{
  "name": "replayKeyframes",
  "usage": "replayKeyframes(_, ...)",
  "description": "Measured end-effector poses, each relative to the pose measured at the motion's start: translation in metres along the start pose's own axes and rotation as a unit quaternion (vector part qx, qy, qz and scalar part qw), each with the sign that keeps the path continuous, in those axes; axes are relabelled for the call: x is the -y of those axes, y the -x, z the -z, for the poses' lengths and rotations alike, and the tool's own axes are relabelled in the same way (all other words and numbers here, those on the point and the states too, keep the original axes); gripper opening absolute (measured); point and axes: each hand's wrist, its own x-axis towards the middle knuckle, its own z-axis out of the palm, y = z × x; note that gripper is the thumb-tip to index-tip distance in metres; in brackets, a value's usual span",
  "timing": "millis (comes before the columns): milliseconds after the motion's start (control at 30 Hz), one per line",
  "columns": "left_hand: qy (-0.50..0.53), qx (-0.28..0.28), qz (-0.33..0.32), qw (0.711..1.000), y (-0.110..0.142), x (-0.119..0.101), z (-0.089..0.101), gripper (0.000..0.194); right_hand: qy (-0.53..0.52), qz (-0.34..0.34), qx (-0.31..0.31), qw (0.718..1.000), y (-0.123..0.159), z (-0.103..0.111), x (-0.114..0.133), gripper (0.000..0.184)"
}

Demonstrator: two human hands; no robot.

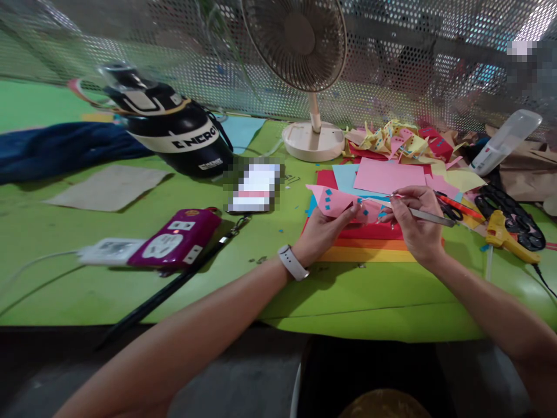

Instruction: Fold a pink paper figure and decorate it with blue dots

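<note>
A folded pink paper piece (331, 200) with small blue squares on it is pinched in my left hand (324, 232). My right hand (418, 226) holds metal tweezers (430, 217), their tips pointing left at the pink paper. Bits of blue show by my right fingertips; whether they are loose or stuck on the paper I cannot tell. Under both hands lies a stack of coloured sheets, with a red sheet (369, 232) and an orange sheet (369, 254) showing at the front. Flat pink paper (389, 174) and light blue paper (346, 177) rest just behind.
A fan (313, 142) stands at the back, beside a heap of folded paper pieces (395, 139). A yellow glue gun (500, 235) and scissors (450, 209) lie right. To the left are a phone (256, 188), a purple power strip (174, 241) and a large black bottle (178, 136).
</note>
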Motion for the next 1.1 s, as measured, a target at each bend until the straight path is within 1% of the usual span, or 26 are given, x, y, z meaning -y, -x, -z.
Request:
replayKeyframes(167,-0.004,-0.006,-0.002,1.0,0.0,0.0,0.0,0.044,0.015,0.003,0.015,1.0,-0.001,0.002,-0.001,0.024)
replayKeyframes(367,-0.039,0.011,-0.008,0.999,-0.001,-0.001,0.002,0.046,-0.014,-0.002,0.061,0.998,-0.008,0.009,0.0,0.029)
replayKeyframes(533,-0.052,0.011,-0.005,0.999,-0.001,-0.002,0.004,0.049,-0.015,-0.012,0.079,0.997,-0.013,0.014,0.003,0.033)
replayKeyframes(733,-0.059,0.025,-0.004,0.998,0.0,-0.001,0.006,0.045,0.002,-0.014,0.108,0.994,-0.016,0.017,0.005,0.034)
replayKeyframes(1000,-0.044,0.011,-0.011,0.999,0.0,0.004,0.009,0.039,-0.001,-0.011,0.109,0.994,-0.015,0.018,0.005,0.034)
replayKeyframes(1100,-0.044,0.013,-0.003,0.999,0.001,0.003,0.008,0.038,-0.006,-0.012,0.11,0.994,-0.015,0.017,0.004,0.034)
